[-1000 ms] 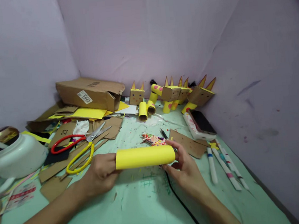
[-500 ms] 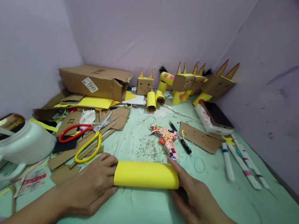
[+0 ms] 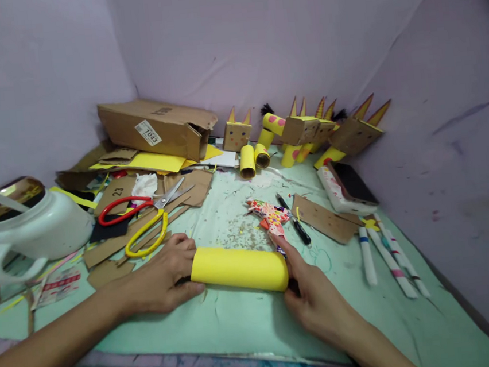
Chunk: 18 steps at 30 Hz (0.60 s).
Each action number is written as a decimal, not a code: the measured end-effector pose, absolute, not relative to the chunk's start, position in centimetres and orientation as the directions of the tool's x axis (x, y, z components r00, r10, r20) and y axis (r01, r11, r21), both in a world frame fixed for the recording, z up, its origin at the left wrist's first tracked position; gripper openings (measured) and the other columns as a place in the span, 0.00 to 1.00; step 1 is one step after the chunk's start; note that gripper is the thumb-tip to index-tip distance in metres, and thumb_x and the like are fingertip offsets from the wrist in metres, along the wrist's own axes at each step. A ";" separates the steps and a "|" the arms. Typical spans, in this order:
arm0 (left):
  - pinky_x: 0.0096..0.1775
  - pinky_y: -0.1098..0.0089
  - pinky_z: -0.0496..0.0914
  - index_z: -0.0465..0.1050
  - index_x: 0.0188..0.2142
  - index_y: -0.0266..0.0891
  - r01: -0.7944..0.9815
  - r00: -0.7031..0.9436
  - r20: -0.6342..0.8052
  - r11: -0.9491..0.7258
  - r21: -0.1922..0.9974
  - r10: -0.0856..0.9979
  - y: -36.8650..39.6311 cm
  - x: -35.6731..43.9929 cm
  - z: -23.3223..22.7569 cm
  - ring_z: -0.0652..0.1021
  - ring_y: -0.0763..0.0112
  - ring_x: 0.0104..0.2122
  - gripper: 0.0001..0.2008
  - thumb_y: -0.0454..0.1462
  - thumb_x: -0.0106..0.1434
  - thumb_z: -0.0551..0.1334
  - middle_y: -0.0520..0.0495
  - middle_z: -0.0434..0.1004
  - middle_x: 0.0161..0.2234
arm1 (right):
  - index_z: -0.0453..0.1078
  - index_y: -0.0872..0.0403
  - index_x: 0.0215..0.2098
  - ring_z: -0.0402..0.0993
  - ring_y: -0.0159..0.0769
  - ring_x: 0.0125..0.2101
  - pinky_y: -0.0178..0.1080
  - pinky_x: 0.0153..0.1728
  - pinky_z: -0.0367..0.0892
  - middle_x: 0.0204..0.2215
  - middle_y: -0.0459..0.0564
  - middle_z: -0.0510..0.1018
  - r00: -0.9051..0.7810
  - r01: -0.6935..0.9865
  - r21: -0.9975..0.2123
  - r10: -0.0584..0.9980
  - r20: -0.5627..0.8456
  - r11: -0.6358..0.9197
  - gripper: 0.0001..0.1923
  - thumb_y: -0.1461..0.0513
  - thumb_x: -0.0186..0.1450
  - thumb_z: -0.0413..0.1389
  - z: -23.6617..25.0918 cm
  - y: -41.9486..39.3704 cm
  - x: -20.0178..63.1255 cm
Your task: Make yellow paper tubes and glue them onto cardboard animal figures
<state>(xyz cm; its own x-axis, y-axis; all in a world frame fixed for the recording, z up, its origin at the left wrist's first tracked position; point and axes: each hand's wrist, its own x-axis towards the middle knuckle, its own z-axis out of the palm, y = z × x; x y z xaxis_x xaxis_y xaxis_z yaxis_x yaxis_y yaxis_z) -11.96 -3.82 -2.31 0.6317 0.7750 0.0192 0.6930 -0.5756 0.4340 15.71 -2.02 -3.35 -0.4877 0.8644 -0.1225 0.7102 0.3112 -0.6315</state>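
Note:
A yellow paper tube (image 3: 239,269) lies sideways on the pale green tabletop, between my two hands. My left hand (image 3: 169,277) is closed around its left end, fingers curled and thumb along the bottom. At the other end, my right hand (image 3: 303,281) grips the rim between thumb and fingers; the tube's openings are hidden. Just beyond the right fingertips lies a floral-patterned paper piece (image 3: 270,214), with a black pen (image 3: 301,231) beside it. Scissors (image 3: 158,206) with one red and one yellow handle rest open on cardboard scraps beyond my left hand.
A cardboard box (image 3: 157,128) stands at the back left, a white mug (image 3: 45,226) at the left. Yellow tube figures with cardboard heads (image 3: 302,130) line the back wall. At right are a phone (image 3: 352,184), a cardboard strip (image 3: 328,218) and several white markers (image 3: 367,258).
The tube and both hands sit slightly farther from the table's front edge. The tube looks rounder, and my right fingers now reach the floral piece's lower end.

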 end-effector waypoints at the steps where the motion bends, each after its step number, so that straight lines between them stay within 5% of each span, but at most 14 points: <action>1: 0.43 0.61 0.55 0.66 0.27 0.39 0.692 0.625 0.022 -0.567 0.447 0.780 -3.6 -12.0 -2.6 0.66 0.67 0.33 0.06 0.37 0.59 0.57 0.52 0.66 0.26 | 0.35 0.57 0.65 0.70 0.42 0.30 0.39 0.31 0.63 0.31 0.50 0.73 -0.484 0.703 -0.647 0.865 -0.132 0.295 0.44 0.72 0.51 0.45 -3.4 -1.9 15.8; 7: 0.36 0.65 0.58 0.63 0.20 0.38 0.631 0.554 0.213 -0.572 0.523 0.805 -3.2 -12.0 -3.1 0.65 0.71 0.25 0.15 0.38 0.62 0.52 0.53 0.63 0.20 | 0.40 0.55 0.64 0.70 0.38 0.44 0.42 0.48 0.59 0.39 0.49 0.76 -0.544 0.415 -0.881 0.838 -0.041 0.227 0.44 0.72 0.49 0.44 -4.3 -1.8 16.6; 12: 0.35 0.66 0.60 0.66 0.24 0.38 0.619 0.509 0.352 -0.618 0.484 0.785 -2.9 -10.4 0.1 0.66 0.69 0.27 0.13 0.35 0.64 0.49 0.50 0.68 0.22 | 0.52 0.57 0.59 0.73 0.37 0.33 0.40 0.37 0.64 0.31 0.47 0.78 -0.379 0.366 -0.926 0.924 -0.055 0.095 0.38 0.69 0.47 0.44 -2.9 -0.5 17.7; 18: 0.36 0.66 0.62 0.65 0.22 0.39 0.664 0.478 0.400 -0.620 0.418 0.782 -0.9 -9.8 2.8 0.67 0.69 0.28 0.14 0.38 0.63 0.50 0.50 0.67 0.22 | 0.66 0.57 0.47 0.74 0.40 0.32 0.43 0.36 0.65 0.30 0.51 0.80 -0.130 0.353 -0.931 0.990 0.050 0.093 0.23 0.61 0.52 0.49 -0.3 1.5 19.5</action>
